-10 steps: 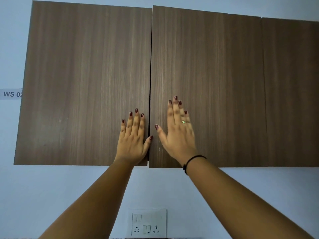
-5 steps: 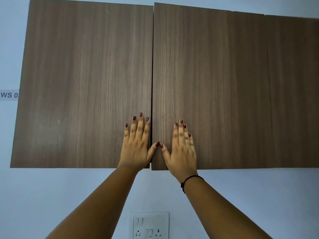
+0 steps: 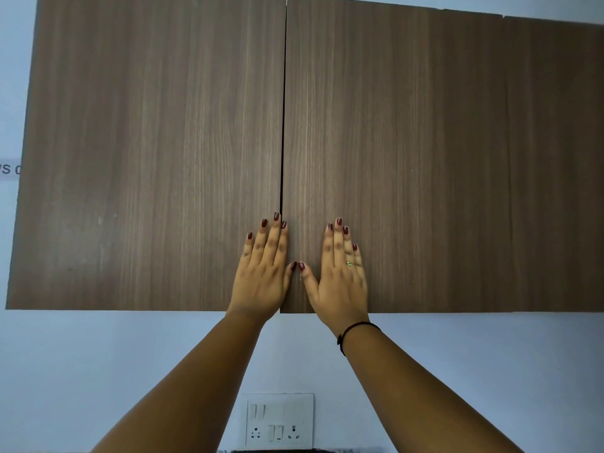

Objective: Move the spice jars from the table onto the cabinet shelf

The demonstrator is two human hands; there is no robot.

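There are three cabinet doors: a left one (image 3: 150,152), a middle one (image 3: 392,142) and a right one (image 3: 555,158), whose seam is faint. There are two hands, the left hand (image 3: 261,276) and the right hand (image 3: 340,279), with ten painted nails between them. There is one ring (image 3: 349,263), one wristband (image 3: 356,328), one switch plate (image 3: 279,400) with two sockets (image 3: 256,432) (image 3: 293,431), and one wall label (image 3: 9,170), cut off at the edge.

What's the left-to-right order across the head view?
wall label → left cabinet door → left hand, flat on it → door seam → right hand, flat → right cabinet door
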